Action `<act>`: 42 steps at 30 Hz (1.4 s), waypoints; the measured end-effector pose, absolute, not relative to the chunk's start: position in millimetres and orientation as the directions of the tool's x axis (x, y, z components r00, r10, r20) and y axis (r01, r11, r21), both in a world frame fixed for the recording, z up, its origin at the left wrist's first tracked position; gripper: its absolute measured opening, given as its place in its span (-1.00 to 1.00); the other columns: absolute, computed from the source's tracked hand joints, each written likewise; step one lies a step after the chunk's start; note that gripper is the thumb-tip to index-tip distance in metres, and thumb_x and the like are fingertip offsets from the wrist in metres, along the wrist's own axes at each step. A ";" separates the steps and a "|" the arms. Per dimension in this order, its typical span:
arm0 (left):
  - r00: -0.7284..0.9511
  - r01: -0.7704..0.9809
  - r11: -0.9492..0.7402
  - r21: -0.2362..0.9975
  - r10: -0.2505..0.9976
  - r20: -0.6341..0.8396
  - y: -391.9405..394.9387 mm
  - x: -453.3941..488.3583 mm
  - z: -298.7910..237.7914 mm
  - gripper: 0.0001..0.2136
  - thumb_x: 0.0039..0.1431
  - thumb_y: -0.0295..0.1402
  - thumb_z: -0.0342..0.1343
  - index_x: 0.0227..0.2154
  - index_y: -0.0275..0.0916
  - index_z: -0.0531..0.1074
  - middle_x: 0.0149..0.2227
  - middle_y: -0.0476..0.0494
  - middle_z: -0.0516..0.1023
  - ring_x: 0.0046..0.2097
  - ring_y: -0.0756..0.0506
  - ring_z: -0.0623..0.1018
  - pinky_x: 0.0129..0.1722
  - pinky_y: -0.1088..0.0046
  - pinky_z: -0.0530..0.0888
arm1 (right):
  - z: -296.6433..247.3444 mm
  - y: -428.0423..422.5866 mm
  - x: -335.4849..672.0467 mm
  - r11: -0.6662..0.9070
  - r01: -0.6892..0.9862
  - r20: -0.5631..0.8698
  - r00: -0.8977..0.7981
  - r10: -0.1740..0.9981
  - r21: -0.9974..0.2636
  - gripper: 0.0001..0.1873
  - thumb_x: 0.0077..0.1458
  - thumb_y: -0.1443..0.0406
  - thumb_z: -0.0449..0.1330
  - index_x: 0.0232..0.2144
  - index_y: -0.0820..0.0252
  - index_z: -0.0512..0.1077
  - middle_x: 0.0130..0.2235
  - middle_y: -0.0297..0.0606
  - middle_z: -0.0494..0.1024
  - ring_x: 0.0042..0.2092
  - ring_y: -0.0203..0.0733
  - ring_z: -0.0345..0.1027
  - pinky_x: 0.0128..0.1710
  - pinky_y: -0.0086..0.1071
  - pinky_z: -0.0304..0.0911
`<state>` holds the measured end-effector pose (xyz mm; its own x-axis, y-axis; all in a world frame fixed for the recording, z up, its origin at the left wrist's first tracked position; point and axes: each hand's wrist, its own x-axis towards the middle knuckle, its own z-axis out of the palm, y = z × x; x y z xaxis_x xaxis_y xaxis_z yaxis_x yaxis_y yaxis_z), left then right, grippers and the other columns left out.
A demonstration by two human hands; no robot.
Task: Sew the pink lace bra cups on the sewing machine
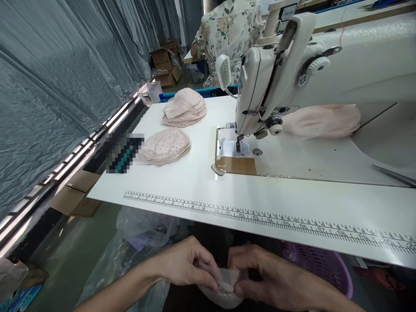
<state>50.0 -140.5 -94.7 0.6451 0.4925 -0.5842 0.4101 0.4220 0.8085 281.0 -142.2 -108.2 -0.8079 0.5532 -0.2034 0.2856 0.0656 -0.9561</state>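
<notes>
Below the table's front edge, my left hand (pixel 198 268) and my right hand (pixel 253 271) pinch a small whitish, see-through piece (pixel 224 299) between thumbs and fingers. A crumpled, lighter bit shows in its middle; whether it is sheer cloth or thin plastic I cannot tell. On the white sewing table (pixel 182 186) lie two stacks of pale pink lace pieces, a nearer stack (pixel 167 146) and a farther stack (pixel 184 107). The sewing machine (pixel 260 91) stands at the right, with its needle and presser foot (pixel 238 145) over the metal plate. Pale pink sheer fabric (pixel 325 121) lies under its arm.
A printed ruler (pixel 242 215) runs along the table's front edge. Scissors or tweezers (pixel 393 174) lie at the right. Beneath the table are a purple basket (pixel 325 273) and a clear plastic bin (pixel 146 227). A co-worker in a floral top (pixel 224 39) is beyond the table.
</notes>
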 end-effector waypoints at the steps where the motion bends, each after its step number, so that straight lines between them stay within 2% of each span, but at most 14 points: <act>1: 0.639 0.398 0.440 0.805 0.498 -0.587 -140.4 49.8 -95.1 -0.73 -0.04 -0.18 0.31 -0.35 -0.26 0.63 -0.45 -0.09 0.61 -0.42 -0.02 0.53 -0.39 0.57 0.39 | -107.7 -142.5 281.2 0.064 0.309 -0.224 -0.804 0.550 -0.949 -0.89 0.03 0.46 0.27 -0.46 0.20 0.46 -0.37 -0.45 0.41 -0.27 -0.33 0.33 -0.22 -0.48 0.17; 5: 0.635 0.386 0.450 0.805 0.504 -0.586 -140.4 42.3 -95.5 -0.72 -0.08 -0.15 0.33 -0.37 -0.26 0.63 -0.45 -0.10 0.61 -0.43 -0.02 0.53 -0.40 0.58 0.40 | -104.6 -144.5 279.5 0.039 0.407 -0.318 -0.767 0.557 -0.912 -0.91 -0.01 0.41 0.31 -0.47 0.21 0.46 -0.39 -0.44 0.43 -0.23 -0.28 0.33 -0.19 -0.45 0.16; 9: 0.647 0.415 0.394 0.820 0.505 -0.571 -143.5 39.3 -94.7 -0.68 -0.15 -0.17 0.37 -0.33 -0.26 0.63 -0.50 -0.04 0.57 -0.48 0.03 0.44 -0.46 0.62 0.33 | -102.9 -145.7 274.5 0.041 0.470 -0.371 -0.745 0.554 -0.882 -0.94 0.00 0.41 0.26 -0.40 0.19 0.48 -0.37 -0.39 0.46 -0.23 -0.21 0.32 -0.23 -0.40 0.15; 12: 0.638 0.446 0.363 0.818 0.512 -0.575 -145.6 45.0 -96.0 -0.72 -0.17 -0.23 0.38 -0.35 -0.24 0.63 -0.54 0.02 0.53 -0.53 0.07 0.35 -0.53 0.63 0.24 | -103.7 -145.2 273.0 0.061 0.507 -0.394 -0.734 0.553 -0.860 -0.97 -0.01 0.37 0.25 -0.42 0.19 0.48 -0.38 -0.36 0.44 -0.24 -0.19 0.30 -0.27 -0.40 0.14; 15: 0.611 0.441 0.418 0.795 0.509 -0.606 -145.4 49.5 -97.6 -0.79 -0.13 -0.24 0.35 -0.40 -0.21 0.64 -0.60 0.04 0.50 -0.56 0.09 0.33 -0.55 0.64 0.23 | -103.7 -142.1 277.9 0.047 0.479 -0.385 -0.756 0.529 -0.877 -0.93 0.04 0.36 0.20 -0.41 0.17 0.51 -0.41 -0.38 0.42 -0.27 -0.22 0.30 -0.31 -0.44 0.13; 20: 0.651 0.377 0.554 0.742 0.411 -0.638 -142.7 44.4 -97.1 -0.79 -0.16 -0.23 0.37 -0.41 -0.15 0.64 -0.52 0.03 0.57 -0.48 0.07 0.47 -0.39 0.63 0.40 | -101.9 -134.1 289.5 -0.021 0.397 -0.367 -0.825 0.431 -0.918 -0.84 0.08 0.41 0.15 -0.40 0.22 0.55 -0.49 -0.40 0.40 -0.41 -0.33 0.25 -0.44 -0.53 0.11; 24: 0.654 0.397 0.538 0.744 0.404 -0.640 -141.0 39.8 -97.0 -0.83 -0.13 -0.27 0.36 -0.40 -0.15 0.63 -0.50 0.01 0.60 -0.46 0.06 0.51 -0.38 0.66 0.42 | -107.5 -133.4 289.0 -0.067 0.364 -0.360 -0.846 0.394 -0.929 -0.88 -0.03 0.35 0.29 -0.36 0.24 0.57 -0.50 -0.43 0.40 -0.46 -0.36 0.24 -0.51 -0.56 0.08; 30: 0.632 0.401 0.532 0.745 0.428 -0.646 -140.7 35.6 -100.2 -0.85 -0.13 -0.30 0.37 -0.41 -0.14 0.63 -0.50 0.00 0.61 -0.47 0.05 0.53 -0.40 0.66 0.43 | -118.4 -134.9 279.7 -0.086 0.314 -0.319 -0.844 0.431 -0.946 -0.68 -0.13 0.11 0.37 -0.44 0.27 0.55 -0.48 -0.41 0.40 -0.46 -0.36 0.23 -0.54 -0.54 0.05; 35: 0.648 0.404 0.498 0.767 0.436 -0.625 -141.0 31.2 -101.0 -0.85 -0.08 -0.28 0.35 -0.39 -0.13 0.63 -0.49 0.00 0.61 -0.46 0.04 0.53 -0.41 0.65 0.42 | -121.0 -133.3 279.3 -0.110 0.213 -0.240 -0.854 0.461 -0.971 -0.64 -0.08 0.05 0.34 -0.46 0.27 0.58 -0.47 -0.39 0.38 -0.45 -0.36 0.22 -0.51 -0.52 0.04; 42: 0.633 0.420 0.464 0.780 0.466 -0.618 -143.8 29.5 -99.9 -0.83 -0.08 -0.25 0.35 -0.39 -0.15 0.64 -0.55 0.00 0.57 -0.53 0.05 0.44 -0.46 0.62 0.36 | -127.7 -130.3 280.7 -0.064 0.244 -0.248 -0.876 0.414 -0.968 -0.64 0.06 0.06 0.25 -0.43 0.28 0.58 -0.49 -0.37 0.41 -0.44 -0.35 0.28 -0.49 -0.54 0.13</act>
<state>29.5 -143.8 -99.9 0.6335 0.4659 -0.6178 0.4197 0.4639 0.7802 280.7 -130.3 -127.7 -0.8760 0.4135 -0.2481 0.2441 -0.0636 -0.9677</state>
